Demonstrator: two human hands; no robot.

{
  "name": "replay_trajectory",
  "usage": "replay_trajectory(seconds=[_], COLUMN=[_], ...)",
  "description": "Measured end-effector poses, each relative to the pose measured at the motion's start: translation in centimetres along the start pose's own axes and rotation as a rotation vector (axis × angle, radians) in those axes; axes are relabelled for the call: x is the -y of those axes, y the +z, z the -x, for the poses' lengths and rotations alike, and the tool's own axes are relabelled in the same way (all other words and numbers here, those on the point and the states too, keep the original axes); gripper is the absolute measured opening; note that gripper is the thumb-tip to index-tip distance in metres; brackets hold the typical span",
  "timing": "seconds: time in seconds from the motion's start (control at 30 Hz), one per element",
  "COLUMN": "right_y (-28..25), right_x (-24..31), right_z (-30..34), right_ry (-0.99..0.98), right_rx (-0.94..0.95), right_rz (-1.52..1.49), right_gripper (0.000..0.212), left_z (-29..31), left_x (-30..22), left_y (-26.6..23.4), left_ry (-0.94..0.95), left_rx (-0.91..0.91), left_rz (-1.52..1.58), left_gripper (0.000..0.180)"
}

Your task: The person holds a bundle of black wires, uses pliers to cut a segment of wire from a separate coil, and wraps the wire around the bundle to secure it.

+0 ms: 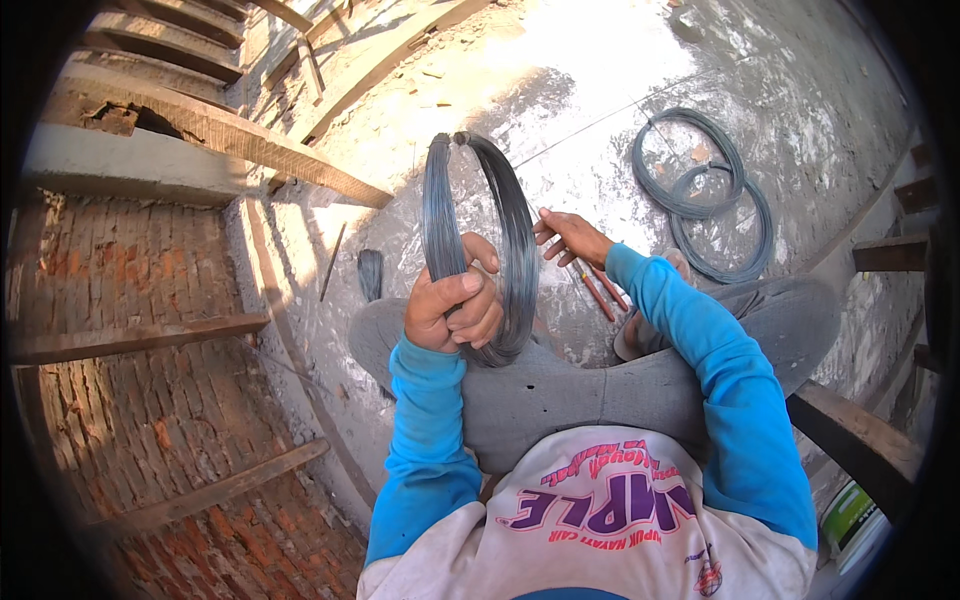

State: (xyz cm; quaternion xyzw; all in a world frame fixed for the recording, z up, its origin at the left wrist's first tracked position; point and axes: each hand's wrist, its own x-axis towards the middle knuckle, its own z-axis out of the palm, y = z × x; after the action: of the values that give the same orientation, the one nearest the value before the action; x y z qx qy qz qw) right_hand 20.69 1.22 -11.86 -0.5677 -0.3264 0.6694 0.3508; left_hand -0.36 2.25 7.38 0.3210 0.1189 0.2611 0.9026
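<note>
My left hand point(455, 310) is closed around one side of a thick bundle of thin dark wire point(517, 250). The bundle is bent into a long narrow loop, and its two tied ends stand close together at the top. To the right of the loop, my right hand point(575, 238) hovers with its fingers apart; I see nothing clearly held in it. Just below that hand, a pair of pincers with red handles point(598, 296) lies on the floor between my legs; its jaws are partly hidden. Beyond my left knee lies a shorter wire bundle point(370, 272).
Two overlapping coils of wire, one farther off point(640, 165) and one nearer point(767, 228), lie on the concrete floor at right. Wooden beams point(230, 140) and a brick wall point(150, 270) border the left. A dark timber point(860, 430) and a green-and-white container point(853, 520) are at lower right.
</note>
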Motion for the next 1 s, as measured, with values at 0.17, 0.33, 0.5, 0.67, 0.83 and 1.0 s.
replay_trajectory(seconds=[0.17,0.33,0.5,0.67,0.83,1.0], right_y=[0.0,0.2,-1.3,4.4,0.6,1.6], right_x=[-0.8,-1.2,-0.5,-6.6,-5.3,-0.7], right_z=[-0.5,-0.5,0.3,2.1,-1.0,0.3], right_ry=[-0.074,-0.292,-0.314,-0.284,-0.506,-0.589], right_rx=[-0.006,-0.302,-0.376,-0.014,-0.37,-0.028], right_rz=[0.281,0.258,0.374,0.706,0.695,0.764], right_gripper=[0.036,0.029,0.026,0.023,0.024,0.024], left_z=[0.0,-0.2,-0.6,1.1,-3.0,-1.2], left_x=[-0.2,-0.3,0.0,-0.2,0.9,1.2], left_y=[0.6,0.9,1.2,-1.2,-1.7,-2.8], left_ry=[-0.012,-0.004,0.032,0.116,-0.024,0.154], left_rx=[-0.037,-0.141,-0.212,-0.312,-0.157,-0.28], left_rz=[-0.055,-0.114,-0.19,-0.166,-0.166,-0.129], left_gripper=[0.022,0.024,0.023,0.021,0.023,0.024])
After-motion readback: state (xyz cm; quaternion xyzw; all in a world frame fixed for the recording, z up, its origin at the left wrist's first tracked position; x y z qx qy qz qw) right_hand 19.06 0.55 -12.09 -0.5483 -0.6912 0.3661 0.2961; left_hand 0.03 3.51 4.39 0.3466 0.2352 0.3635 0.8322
